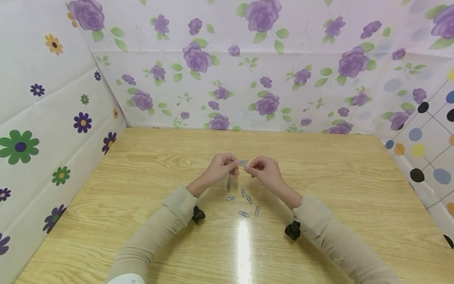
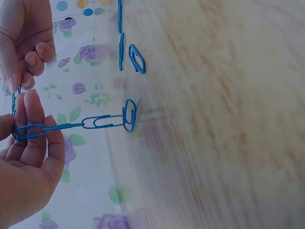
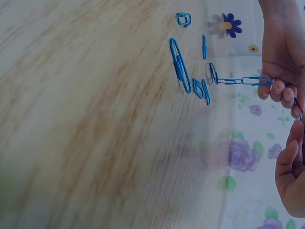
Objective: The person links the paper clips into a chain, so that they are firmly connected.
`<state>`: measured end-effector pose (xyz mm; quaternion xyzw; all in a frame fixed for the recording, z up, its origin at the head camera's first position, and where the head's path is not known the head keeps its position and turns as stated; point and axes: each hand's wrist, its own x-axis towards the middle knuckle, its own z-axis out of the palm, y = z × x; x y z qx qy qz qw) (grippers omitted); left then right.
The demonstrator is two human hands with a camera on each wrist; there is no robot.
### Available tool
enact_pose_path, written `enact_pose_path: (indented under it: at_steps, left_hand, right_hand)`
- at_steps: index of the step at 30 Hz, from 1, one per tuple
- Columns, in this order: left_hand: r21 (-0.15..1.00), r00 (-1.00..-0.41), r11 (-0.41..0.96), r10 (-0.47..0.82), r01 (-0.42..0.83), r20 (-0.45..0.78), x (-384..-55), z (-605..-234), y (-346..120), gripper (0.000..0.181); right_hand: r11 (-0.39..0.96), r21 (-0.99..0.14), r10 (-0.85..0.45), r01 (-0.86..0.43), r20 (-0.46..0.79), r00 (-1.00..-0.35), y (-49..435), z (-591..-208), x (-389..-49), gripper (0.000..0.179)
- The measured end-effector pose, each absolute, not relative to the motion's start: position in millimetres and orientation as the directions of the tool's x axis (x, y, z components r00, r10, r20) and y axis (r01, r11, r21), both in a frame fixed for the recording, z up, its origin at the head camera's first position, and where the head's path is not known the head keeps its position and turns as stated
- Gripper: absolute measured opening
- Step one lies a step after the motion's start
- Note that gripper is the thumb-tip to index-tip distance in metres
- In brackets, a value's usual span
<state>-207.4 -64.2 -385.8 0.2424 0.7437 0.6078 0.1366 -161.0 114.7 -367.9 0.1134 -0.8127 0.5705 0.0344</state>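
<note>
Aloft in a Pinch: Short Chain of Blue Wire Paper Clips (image 2: 66, 126)

Its upper end was pinched between the thumb and fingers of the left hand (image 1: 224, 165), and its lower links were suspended toward the tabletop. A single blue wire clip (image 1: 244, 166) was pinched by the right hand (image 1: 264, 170), close beside the left fingertips; whether it was joined to the chain could not be told. Another clip (image 1: 242, 161) was seen between the hands, whether held or lying could not be determined. Nearer the body, five loose blue paper clips (image 1: 249, 199) were scattered on the pale wood-grained tabletop (image 1: 337, 169). The forearms were covered by beige sleeves (image 1: 152, 228). Behind, a white wall covering printed with purple roses (image 1: 197, 58) was displayed.
</note>
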Motion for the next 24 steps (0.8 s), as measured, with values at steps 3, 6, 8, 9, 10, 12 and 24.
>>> enact_pose_path:
  at_steps: [3, 6, 8, 9, 10, 12, 24]
  left_hand:
    - [0.972, -0.826, 0.138, 0.558, 0.190, 0.082, -202.4, -380.4, -62.7, 0.017]
    - [0.972, -0.819, 0.146, 0.570, 0.185, 0.070, -195.0, -371.4, -61.4, 0.016]
    - [0.970, -0.827, 0.152, 0.557, 0.188, 0.073, -192.8, -369.1, -61.2, 0.017]
    - [0.970, -0.832, 0.154, 0.549, 0.190, 0.076, -192.3, -368.6, -61.3, 0.017]
    - [0.968, -0.837, 0.157, 0.542, 0.194, 0.079, -192.1, -368.3, -61.5, 0.017]
    - [0.967, -0.842, 0.157, 0.533, 0.200, 0.088, -192.2, -368.6, -62.0, 0.017]
    - [0.960, -0.821, 0.177, 0.565, 0.219, 0.083, -194.1, -368.5, -61.5, 0.017]
  right_hand:
    - [0.351, -0.905, -0.143, -0.242, 0.203, -0.969, 113.8, -371.8, -162.3, 0.011]
    - [0.354, -0.900, -0.144, -0.254, 0.216, -0.966, 117.5, -387.0, -170.1, 0.011]
    - [0.354, -0.902, -0.153, -0.249, 0.207, -0.966, 120.4, -397.8, -175.6, 0.011]
    - [0.352, -0.901, -0.163, -0.252, 0.206, -0.965, 121.0, -399.7, -176.3, 0.011]
    - [0.350, -0.901, -0.171, -0.255, 0.206, -0.963, 121.5, -401.1, -176.9, 0.010]
    - [0.341, -0.901, -0.186, -0.267, 0.214, -0.959, 122.0, -402.5, -177.6, 0.010]
    - [0.351, -0.871, -0.175, -0.343, 0.299, -0.938, 122.0, -400.3, -179.2, 0.010]
